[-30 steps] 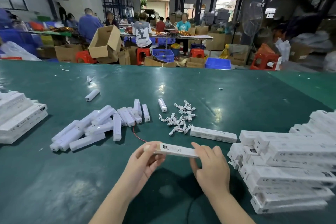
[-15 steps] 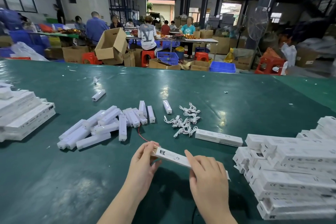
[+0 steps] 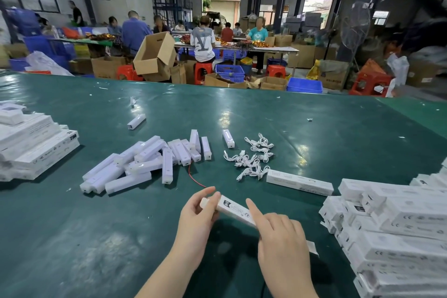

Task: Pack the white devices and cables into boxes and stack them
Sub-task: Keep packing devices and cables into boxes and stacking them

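Note:
Both hands hold one long white box (image 3: 235,210) low over the green table (image 3: 338,143). My left hand (image 3: 197,216) pinches its near-left end flap. My right hand (image 3: 281,242) lies over the box's right half, index finger stretched along it. Loose white devices (image 3: 145,159) lie in a heap beyond my left hand. A bunch of white cables (image 3: 254,159) lies to their right. One closed box (image 3: 300,182) lies alone past the cables.
A stack of packed boxes (image 3: 33,147) stands at the left edge, and a larger pile of boxes (image 3: 399,232) fills the right side. A red wire (image 3: 196,178) lies by the devices. Several people work at tables beyond the far edge, among cartons and crates.
The box has tilted, its left end now raised toward my left fingers, which have shifted onto the end flap. My right hand slid further over the box. The view moved slightly.

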